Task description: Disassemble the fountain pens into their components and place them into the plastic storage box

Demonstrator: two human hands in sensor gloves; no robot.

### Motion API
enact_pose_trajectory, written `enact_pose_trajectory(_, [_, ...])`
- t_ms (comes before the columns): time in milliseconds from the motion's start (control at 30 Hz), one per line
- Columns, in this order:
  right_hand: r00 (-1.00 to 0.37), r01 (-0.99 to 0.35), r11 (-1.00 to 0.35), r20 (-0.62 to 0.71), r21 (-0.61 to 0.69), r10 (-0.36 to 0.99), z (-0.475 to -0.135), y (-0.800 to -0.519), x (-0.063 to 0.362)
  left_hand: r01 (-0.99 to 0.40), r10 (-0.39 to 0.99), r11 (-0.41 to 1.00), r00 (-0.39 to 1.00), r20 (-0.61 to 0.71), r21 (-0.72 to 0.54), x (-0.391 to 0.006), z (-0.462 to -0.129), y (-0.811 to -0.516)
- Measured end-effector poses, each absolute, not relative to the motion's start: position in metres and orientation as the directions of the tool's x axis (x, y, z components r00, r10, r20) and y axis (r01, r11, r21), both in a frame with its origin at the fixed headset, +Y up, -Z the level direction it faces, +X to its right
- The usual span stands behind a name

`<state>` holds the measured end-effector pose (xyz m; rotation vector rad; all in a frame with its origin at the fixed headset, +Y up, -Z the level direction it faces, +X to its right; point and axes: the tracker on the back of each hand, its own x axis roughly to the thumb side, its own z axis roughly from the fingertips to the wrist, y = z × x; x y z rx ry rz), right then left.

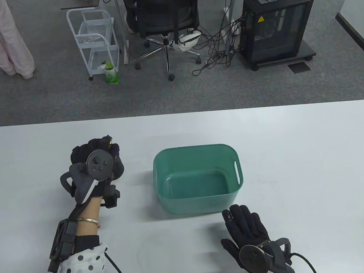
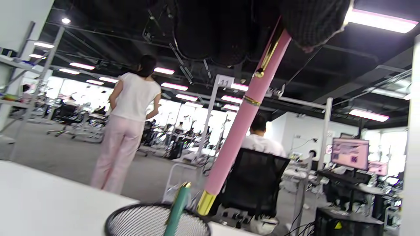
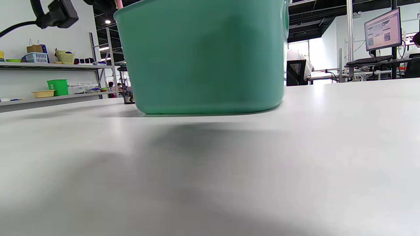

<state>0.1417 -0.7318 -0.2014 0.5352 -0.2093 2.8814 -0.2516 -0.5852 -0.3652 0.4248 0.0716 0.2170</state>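
My left hand [image 1: 103, 154] is raised over the table's left side, fingers curled round a pink fountain pen [image 2: 244, 118] with a gold clip and gold end. The pen hangs slanted from my gloved fingers [image 2: 213, 32] above a black mesh pen holder [image 2: 154, 221], where a green pen [image 2: 177, 209] stands. In the table view the hand hides both the pen and the holder. The green plastic storage box [image 1: 195, 149] sits mid-table with nothing in it, and fills the right wrist view as the box wall [image 3: 203, 55]. My right hand [image 1: 242, 221] lies flat on the table just in front of the box, holding nothing.
The mesh holder [image 3: 126, 87] shows left of the box in the right wrist view. Beyond the table's far edge are an office chair [image 1: 164, 16], a white cart [image 1: 95, 39] and a computer tower [image 1: 275, 27]. A person in pink trousers [image 1: 4, 40] stands at the far left.
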Motion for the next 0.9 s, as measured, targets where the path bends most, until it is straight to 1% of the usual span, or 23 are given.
enact_pose_trajectory(267, [-0.913,-0.226,-0.969,0.37,-0.102,0.174,-0.201,-0.732,0.141,-0.267,0.192,0.799,0.963,0.192,0.539,-0.222,-0.321,-0.559])
enact_pose_trajectory(333, [-0.913,-0.224,-0.969,0.369,-0.105,0.171,-0.2,-0.732,0.141,-0.296,0.187,0.774,0.952,0.244,0.56,-0.213,-0.309,-0.555])
enact_pose_trajectory(433, [-0.914,-0.223,-0.969,0.37,-0.106,0.17,-0.2,-0.732,0.141,-0.376,0.209,0.725,0.918,0.336,0.577,-0.199,-0.29,-0.551])
enact_pose_trajectory(533, [-0.913,-0.224,-0.969,0.37,-0.106,0.171,-0.2,-0.732,0.141,-0.478,0.249,0.666,0.866,0.434,0.572,-0.187,-0.274,-0.554])
enact_pose_trajectory(633, [-0.913,-0.226,-0.968,0.369,-0.106,0.173,-0.2,-0.732,0.141,-0.575,0.301,0.618,0.803,0.513,0.536,-0.174,-0.26,-0.563])
enact_pose_trajectory(767, [-0.913,-0.227,-0.968,0.369,-0.108,0.173,-0.199,-0.732,0.141,-0.671,0.371,0.568,0.725,0.58,0.476,-0.163,-0.248,-0.577])
enact_pose_trajectory(900, [-0.912,-0.229,-0.967,0.371,-0.108,0.174,-0.199,-0.732,0.141,-0.719,0.407,0.544,0.677,0.614,0.432,-0.157,-0.242,-0.588])
